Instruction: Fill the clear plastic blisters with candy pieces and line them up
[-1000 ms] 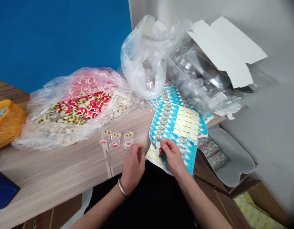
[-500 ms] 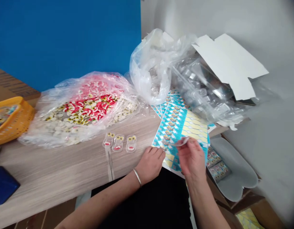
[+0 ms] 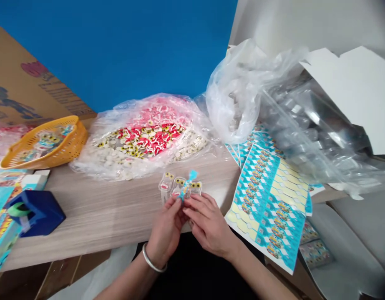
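From the head view, your left hand (image 3: 165, 231) and right hand (image 3: 212, 227) now meet at the table's (image 3: 107, 210) near edge; half a second ago they were over at the printed sheet (image 3: 270, 200). Your left thumb and fingers pinch the lower end of a blue sticker (image 3: 187, 186), which stands up in front of the middle and right of three clear cases (image 3: 166, 182). Your right fingers are bent close around that same end; the detail is small and blurred, so I can't tell whether they grip it too. Earlier your right hand alone had the curled piece, lifted above the sheet. That sheet now lies free of both hands, its lower part past the table edge. Your view has swung left, so more shows of the orange basket (image 3: 59, 152) and the blue tape dispenser (image 3: 46, 212).
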Demonstrator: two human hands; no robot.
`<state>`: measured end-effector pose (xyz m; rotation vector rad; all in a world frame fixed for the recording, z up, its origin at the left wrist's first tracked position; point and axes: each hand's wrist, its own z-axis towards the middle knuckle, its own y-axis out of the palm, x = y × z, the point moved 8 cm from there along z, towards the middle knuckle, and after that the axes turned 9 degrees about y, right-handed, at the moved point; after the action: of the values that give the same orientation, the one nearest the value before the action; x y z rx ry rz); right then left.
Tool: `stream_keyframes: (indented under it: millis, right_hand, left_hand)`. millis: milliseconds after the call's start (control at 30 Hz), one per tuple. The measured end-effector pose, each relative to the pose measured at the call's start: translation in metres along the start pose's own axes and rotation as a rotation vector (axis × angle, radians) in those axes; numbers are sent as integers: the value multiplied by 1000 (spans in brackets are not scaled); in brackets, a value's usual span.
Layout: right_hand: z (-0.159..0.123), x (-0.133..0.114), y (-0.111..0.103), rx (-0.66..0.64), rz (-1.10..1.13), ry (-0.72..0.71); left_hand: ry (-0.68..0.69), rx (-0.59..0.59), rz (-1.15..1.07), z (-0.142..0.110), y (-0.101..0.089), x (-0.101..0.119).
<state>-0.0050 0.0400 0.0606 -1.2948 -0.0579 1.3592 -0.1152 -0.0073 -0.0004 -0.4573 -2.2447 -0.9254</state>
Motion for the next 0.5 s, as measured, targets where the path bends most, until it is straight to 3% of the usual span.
stream_keyframes:
  millis: [133,233,367,500]
  right_hand:
    - [20,46,11,-39,-73,288]
    - [27,75,28,-205,-215,377]
    - [22,82,39,-337,-220,343]
    - [16,76,13,-242,33,395]
  left_hand:
    - [177,112,49,19,-36,39]
    - [262,130,81,23,-50,57]
    - [227,71,151,21,-51,51]
    - [85,-112,274,18,-31,25]
